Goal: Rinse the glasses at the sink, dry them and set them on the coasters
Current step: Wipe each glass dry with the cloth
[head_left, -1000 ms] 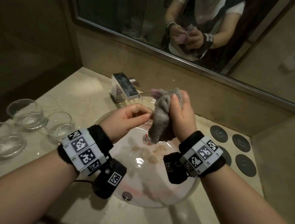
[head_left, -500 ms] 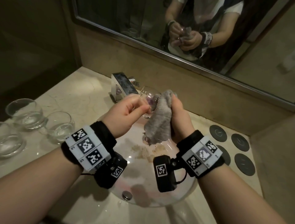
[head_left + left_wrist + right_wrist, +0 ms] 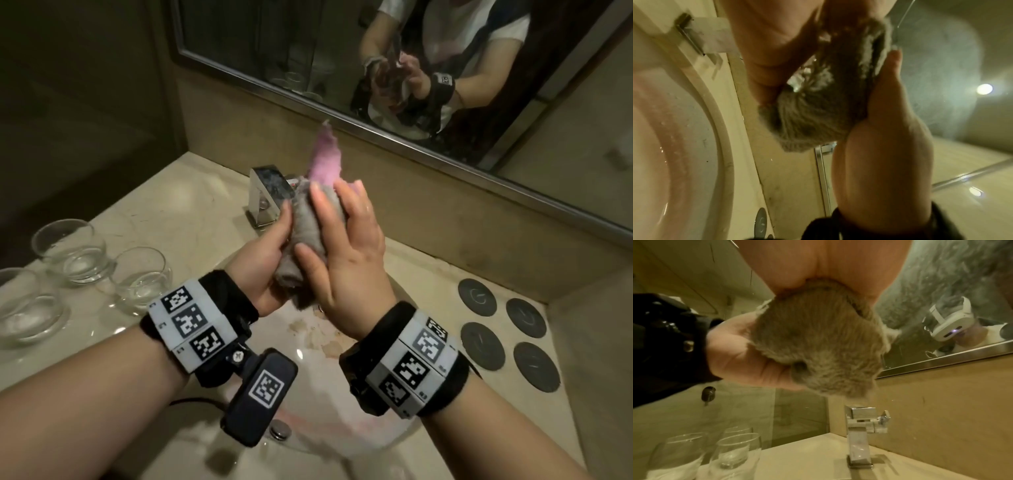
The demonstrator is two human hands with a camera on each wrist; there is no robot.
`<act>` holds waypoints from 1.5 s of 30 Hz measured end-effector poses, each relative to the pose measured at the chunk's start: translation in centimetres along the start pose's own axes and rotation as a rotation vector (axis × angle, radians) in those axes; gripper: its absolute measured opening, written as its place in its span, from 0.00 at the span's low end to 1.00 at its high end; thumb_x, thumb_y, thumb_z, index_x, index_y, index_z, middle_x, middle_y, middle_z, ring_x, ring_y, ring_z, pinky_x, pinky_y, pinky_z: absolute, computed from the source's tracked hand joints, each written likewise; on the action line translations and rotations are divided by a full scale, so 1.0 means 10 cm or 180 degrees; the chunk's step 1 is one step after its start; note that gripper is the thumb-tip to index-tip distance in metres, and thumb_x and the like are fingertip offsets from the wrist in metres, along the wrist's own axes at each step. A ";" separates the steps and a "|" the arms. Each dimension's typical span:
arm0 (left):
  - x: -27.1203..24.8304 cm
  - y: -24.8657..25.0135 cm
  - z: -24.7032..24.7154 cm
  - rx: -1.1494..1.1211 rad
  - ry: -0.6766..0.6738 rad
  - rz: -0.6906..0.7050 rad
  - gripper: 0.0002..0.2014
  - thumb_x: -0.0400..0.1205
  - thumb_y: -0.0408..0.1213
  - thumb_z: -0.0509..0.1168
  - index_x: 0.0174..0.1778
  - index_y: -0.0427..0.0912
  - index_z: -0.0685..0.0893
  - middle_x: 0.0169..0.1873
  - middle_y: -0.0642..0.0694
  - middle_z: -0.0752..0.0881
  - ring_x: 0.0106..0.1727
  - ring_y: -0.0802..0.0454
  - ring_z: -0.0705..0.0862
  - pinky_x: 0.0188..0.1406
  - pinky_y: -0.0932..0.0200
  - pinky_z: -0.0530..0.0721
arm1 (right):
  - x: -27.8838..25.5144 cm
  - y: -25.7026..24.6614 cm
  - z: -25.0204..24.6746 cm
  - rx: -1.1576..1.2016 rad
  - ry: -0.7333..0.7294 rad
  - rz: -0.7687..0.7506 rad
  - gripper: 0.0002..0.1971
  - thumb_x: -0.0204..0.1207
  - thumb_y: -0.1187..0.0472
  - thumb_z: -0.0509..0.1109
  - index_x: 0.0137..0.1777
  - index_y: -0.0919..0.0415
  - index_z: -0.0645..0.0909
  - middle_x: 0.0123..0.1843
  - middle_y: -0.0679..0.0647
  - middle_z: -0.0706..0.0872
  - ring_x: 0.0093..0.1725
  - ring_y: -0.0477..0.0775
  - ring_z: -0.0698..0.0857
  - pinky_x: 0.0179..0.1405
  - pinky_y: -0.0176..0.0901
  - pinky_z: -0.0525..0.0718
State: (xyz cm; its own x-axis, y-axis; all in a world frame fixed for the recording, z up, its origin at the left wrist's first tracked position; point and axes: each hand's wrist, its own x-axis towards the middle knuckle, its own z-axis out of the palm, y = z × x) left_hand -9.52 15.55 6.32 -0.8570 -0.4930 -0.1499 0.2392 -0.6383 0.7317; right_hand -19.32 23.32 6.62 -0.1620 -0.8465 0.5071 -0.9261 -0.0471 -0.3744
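Note:
Over the sink basin both hands hold one bundle: a grey cloth with a pink end sticking up, wrapped round a glass. The glass shows only as glints between cloth and fingers. My left hand grips the bundle from the left, thumb on top. My right hand lies over it from the right, with fingers and thumb curled on the cloth. Three clear glasses stand on the counter at the left. Several dark round coasters lie at the right.
A square chrome faucet stands just behind the hands. A mirror runs along the back wall and a side wall closes the counter past the coasters. The marble counter carries the standing glasses.
The glass, earlier bare in my left hand with the cloth pushed at its mouth, is now wrapped in the cloth. Both hands rose and closed together; the right hand turned over the bundle.

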 end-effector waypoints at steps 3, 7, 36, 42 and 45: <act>0.01 -0.05 -0.02 -0.0008 -0.0104 0.0035 0.29 0.84 0.61 0.44 0.76 0.50 0.71 0.72 0.42 0.78 0.73 0.46 0.76 0.70 0.51 0.76 | 0.04 -0.03 0.02 -0.0031 0.0006 -0.0224 0.30 0.79 0.45 0.55 0.80 0.52 0.59 0.82 0.58 0.60 0.83 0.62 0.50 0.80 0.57 0.48; -0.01 -0.05 -0.09 0.0045 -0.0086 -0.0110 0.32 0.78 0.65 0.53 0.73 0.49 0.75 0.68 0.37 0.80 0.70 0.40 0.79 0.70 0.37 0.75 | 0.18 0.00 -0.05 0.0718 -0.0139 0.0368 0.29 0.81 0.44 0.50 0.80 0.57 0.63 0.81 0.54 0.64 0.83 0.54 0.53 0.82 0.48 0.50; 0.23 0.08 0.05 0.0059 -0.0074 -0.0059 0.41 0.75 0.66 0.60 0.73 0.34 0.70 0.54 0.37 0.85 0.50 0.43 0.85 0.52 0.51 0.84 | -0.02 0.13 -0.07 0.2137 -0.0216 0.0940 0.32 0.79 0.41 0.47 0.78 0.41 0.36 0.85 0.50 0.43 0.84 0.51 0.48 0.82 0.59 0.52; 0.21 0.03 0.07 0.0539 -0.0015 -0.0228 0.32 0.77 0.65 0.52 0.63 0.45 0.83 0.49 0.41 0.90 0.49 0.45 0.89 0.45 0.48 0.89 | 0.25 0.16 -0.20 0.1256 -0.0139 0.0535 0.30 0.86 0.51 0.48 0.82 0.58 0.40 0.84 0.51 0.43 0.83 0.49 0.41 0.82 0.45 0.43; 0.23 0.02 0.07 0.0513 -0.0234 -0.0167 0.29 0.80 0.64 0.50 0.47 0.44 0.87 0.29 0.47 0.86 0.29 0.52 0.86 0.28 0.58 0.84 | 0.36 0.26 -0.23 0.1915 -0.0203 0.1619 0.28 0.87 0.47 0.48 0.84 0.55 0.51 0.83 0.55 0.59 0.79 0.45 0.60 0.79 0.38 0.58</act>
State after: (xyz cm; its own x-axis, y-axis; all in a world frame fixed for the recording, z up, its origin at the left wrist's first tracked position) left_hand -11.73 14.69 6.63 -0.8989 -0.4132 -0.1459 0.1222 -0.5562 0.8221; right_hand -23.08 21.37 9.29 -0.4793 -0.8691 0.1223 -0.3973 0.0907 -0.9132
